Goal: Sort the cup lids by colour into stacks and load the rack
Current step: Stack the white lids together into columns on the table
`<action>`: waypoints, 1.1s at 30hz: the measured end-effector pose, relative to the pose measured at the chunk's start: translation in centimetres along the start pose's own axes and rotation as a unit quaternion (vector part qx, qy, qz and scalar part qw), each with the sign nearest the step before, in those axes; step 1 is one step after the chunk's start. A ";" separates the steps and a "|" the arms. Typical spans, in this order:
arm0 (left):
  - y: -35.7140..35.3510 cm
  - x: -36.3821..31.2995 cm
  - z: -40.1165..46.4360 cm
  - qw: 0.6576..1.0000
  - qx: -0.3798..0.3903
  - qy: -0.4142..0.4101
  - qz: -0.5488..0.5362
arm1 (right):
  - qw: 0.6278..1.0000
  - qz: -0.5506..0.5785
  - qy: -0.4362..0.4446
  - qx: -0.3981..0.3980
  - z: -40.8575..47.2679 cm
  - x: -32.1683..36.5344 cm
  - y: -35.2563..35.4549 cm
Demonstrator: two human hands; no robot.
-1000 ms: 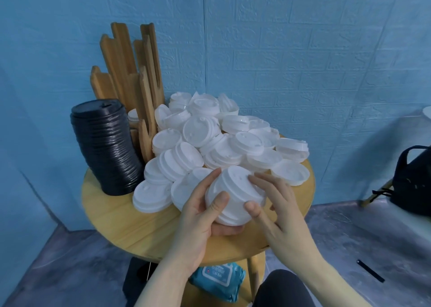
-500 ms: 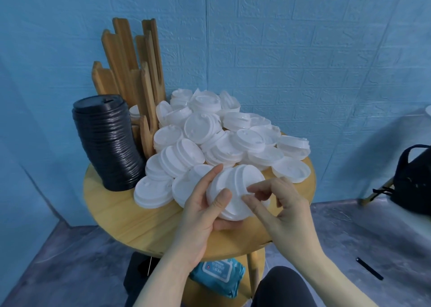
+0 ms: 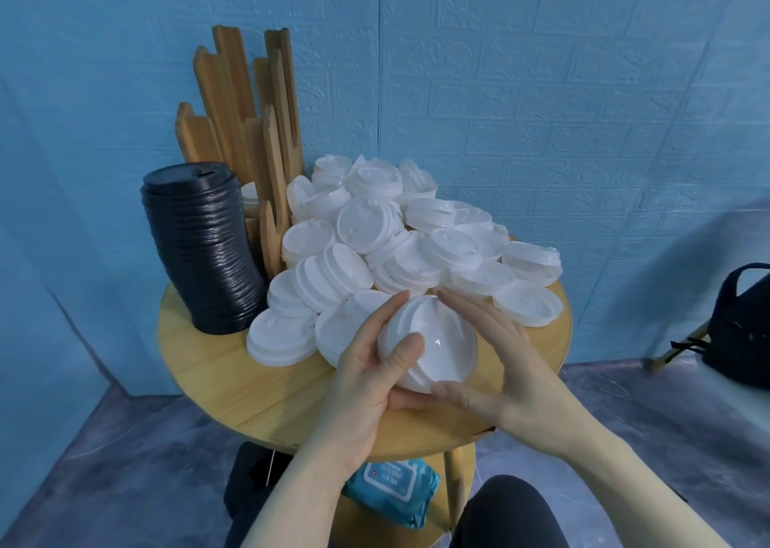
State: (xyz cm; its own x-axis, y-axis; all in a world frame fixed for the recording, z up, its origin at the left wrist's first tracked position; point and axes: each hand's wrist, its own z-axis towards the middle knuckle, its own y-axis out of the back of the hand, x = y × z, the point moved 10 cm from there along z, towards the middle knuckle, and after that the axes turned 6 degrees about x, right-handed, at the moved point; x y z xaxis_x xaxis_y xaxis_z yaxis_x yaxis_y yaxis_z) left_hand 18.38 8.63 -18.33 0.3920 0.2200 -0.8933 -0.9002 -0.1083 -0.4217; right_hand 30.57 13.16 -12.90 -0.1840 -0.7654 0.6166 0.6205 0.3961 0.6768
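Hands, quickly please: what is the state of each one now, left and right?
Left hand: grips the white lid stack, thumb on its face.
Right hand: holds the same stack, fingers over its far edge, thumb underneath.

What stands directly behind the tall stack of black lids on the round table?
Behind the stack of black lids stands the wooden rack, its upright slats rising above it. One white lid peeks out between them. The rack's base is hidden by the stack.

Blue wipes pack under round table; dark bag, perhaps a backpack.
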 end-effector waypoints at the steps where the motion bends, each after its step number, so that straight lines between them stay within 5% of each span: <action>1: 0.0 0.0 0.0 1.000 0.003 0.002 0.003 | 1.000 -0.005 -0.001 -0.006 0.1 -0.1 0.1; 10: 0.2 0.0 -0.1 1.000 -0.012 0.009 0.019 | 0.986 -0.122 -0.035 -0.108 0.2 1.5 -0.4; 21: -0.3 0.0 0.0 0.999 0.019 0.001 0.032 | 0.998 -0.049 -0.015 -0.023 -0.8 -0.4 -1.1; 24: -0.1 0.1 0.0 1.000 0.011 0.001 0.027 | 0.997 -0.055 -0.046 -0.016 -1.4 -1.9 0.5; 29: 0.0 0.2 0.1 1.000 0.002 0.005 0.026 | 0.961 -0.195 -0.143 -0.134 -2.1 -7.4 6.2; 33: 0.1 0.2 0.1 1.000 0.000 0.006 0.024 | 0.928 -0.281 -0.221 -0.103 -2.1 -11.8 7.2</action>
State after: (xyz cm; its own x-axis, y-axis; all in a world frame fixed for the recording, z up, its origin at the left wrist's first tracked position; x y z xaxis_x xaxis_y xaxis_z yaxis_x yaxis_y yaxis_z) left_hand 18.34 8.80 -18.51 0.3501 0.2024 -0.9146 -0.9183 -0.1187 -0.3777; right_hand 38.82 23.97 -16.10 -0.7896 -0.5208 0.3245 0.4554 -0.1429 0.8787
